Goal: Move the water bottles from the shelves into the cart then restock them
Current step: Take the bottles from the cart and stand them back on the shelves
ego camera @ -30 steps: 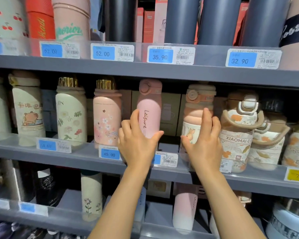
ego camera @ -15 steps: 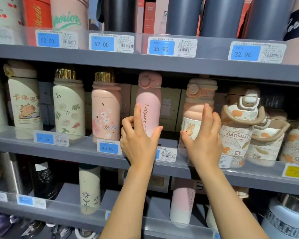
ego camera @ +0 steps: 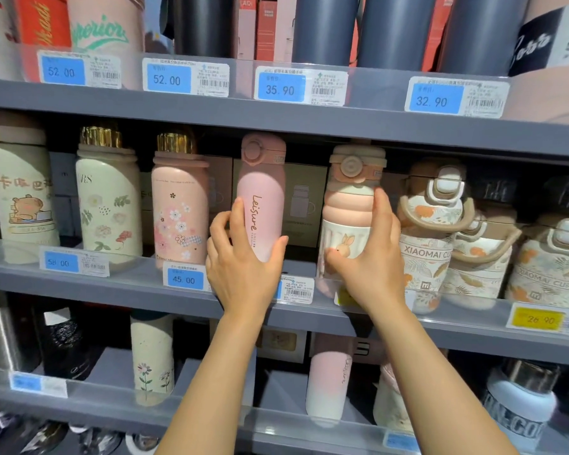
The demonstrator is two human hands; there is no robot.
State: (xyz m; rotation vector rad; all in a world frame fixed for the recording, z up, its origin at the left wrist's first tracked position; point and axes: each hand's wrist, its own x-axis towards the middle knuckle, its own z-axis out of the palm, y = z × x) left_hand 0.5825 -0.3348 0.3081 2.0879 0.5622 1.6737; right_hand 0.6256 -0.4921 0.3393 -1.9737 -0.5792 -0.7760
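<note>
- Both hands have closed further around two shelf bottles.
- Left hand [ego camera: 243, 270] grips the pink Leisure bottle [ego camera: 262, 205]; right hand [ego camera: 372, 267] grips the rabbit bottle [ego camera: 350, 211].
- Next, likely: lift both clear over the shelf lip [ego camera: 138, 280].

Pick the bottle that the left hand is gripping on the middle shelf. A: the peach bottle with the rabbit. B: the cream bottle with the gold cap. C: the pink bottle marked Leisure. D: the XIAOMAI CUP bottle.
C: the left hand curls round the lower part of the pink Leisure bottle, thumb on one side and fingers on the other.
</note>
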